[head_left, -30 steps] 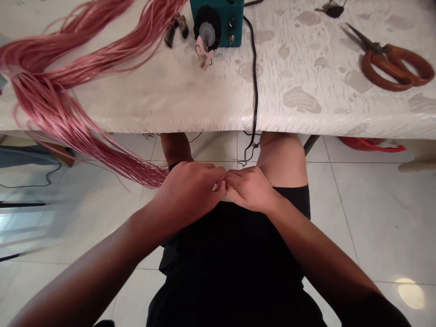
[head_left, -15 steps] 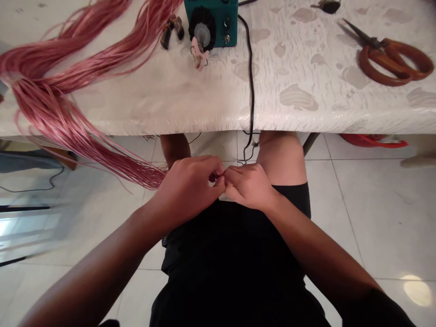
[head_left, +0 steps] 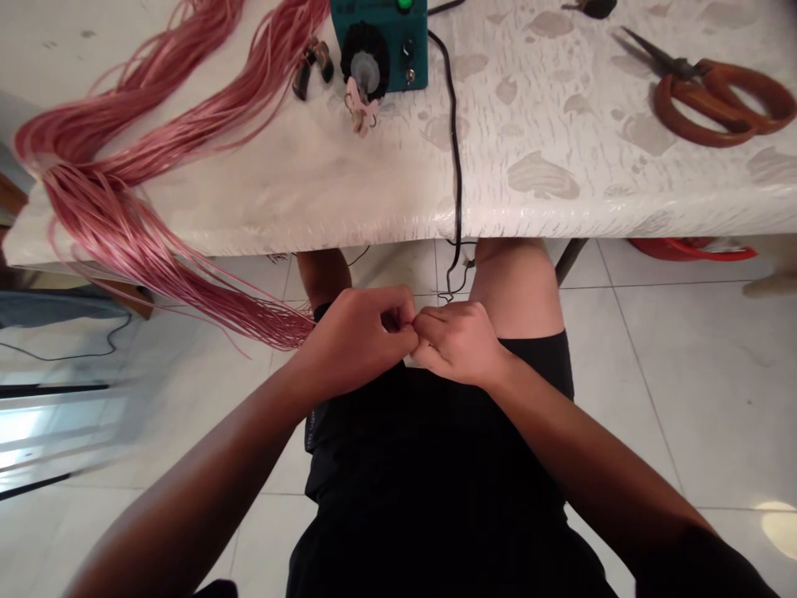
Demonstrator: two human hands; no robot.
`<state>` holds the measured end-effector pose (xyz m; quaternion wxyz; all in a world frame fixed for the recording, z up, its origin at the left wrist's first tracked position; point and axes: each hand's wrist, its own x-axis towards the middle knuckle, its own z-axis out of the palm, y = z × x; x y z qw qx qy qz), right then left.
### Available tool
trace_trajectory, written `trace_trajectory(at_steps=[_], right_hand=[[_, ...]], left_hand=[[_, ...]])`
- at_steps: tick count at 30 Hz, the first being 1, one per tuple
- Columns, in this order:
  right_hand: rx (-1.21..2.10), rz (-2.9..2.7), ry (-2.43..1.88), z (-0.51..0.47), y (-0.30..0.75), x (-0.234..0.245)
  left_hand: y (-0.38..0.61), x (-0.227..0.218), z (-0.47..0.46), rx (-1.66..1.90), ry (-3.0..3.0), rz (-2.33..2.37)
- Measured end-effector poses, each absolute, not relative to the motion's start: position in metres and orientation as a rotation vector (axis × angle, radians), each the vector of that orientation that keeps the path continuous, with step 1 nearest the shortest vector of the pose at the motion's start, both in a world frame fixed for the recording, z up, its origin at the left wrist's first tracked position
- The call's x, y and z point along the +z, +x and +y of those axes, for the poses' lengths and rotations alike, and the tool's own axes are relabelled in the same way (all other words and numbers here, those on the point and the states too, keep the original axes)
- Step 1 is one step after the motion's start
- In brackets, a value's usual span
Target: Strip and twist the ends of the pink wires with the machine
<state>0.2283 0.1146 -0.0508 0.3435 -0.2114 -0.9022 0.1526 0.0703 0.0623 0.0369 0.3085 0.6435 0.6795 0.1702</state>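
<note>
My left hand [head_left: 356,336] and my right hand [head_left: 459,339] meet over my lap, below the table's front edge. Both are curled, with fingertips pinched together around something small and pinkish that the fingers mostly hide. A thick bundle of pink strands [head_left: 124,216] lies on the left of the table and hangs over its edge, its ends reaching to just left of my left hand. A green box [head_left: 398,41] with a black knob [head_left: 364,54] stands at the table's back, with a small pink piece [head_left: 358,104] in front of the knob.
Orange-handled scissors [head_left: 716,87] lie at the table's right. Small pliers [head_left: 310,65] sit left of the green box. A black cable [head_left: 457,149] runs from the box over the table [head_left: 560,191] edge. A red object [head_left: 691,247] lies on the tiled floor under the table.
The hands have stayed pinched together over the lap, with only small finger shifts. The view has tilted slightly, so the table items sit a little higher and further left in the frame.
</note>
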Motion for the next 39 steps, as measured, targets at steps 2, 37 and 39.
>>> trace_trajectory(at_steps=[2, 37, 39], right_hand=[[0.396, -2.336, -0.562, 0.114, 0.228, -0.050], [0.954, -1.904, -0.602, 0.111, 0.230, -0.041], [0.965, -1.900, -0.585, 0.111, 0.230, -0.041]], left_hand=[[0.070, 0.035, 0.062, 0.476, 1.676, 1.794], [0.075, 0.024, 0.046, 0.963, 1.424, 1.765], [0.077, 0.023, 0.046, 0.981, 1.454, 1.734]])
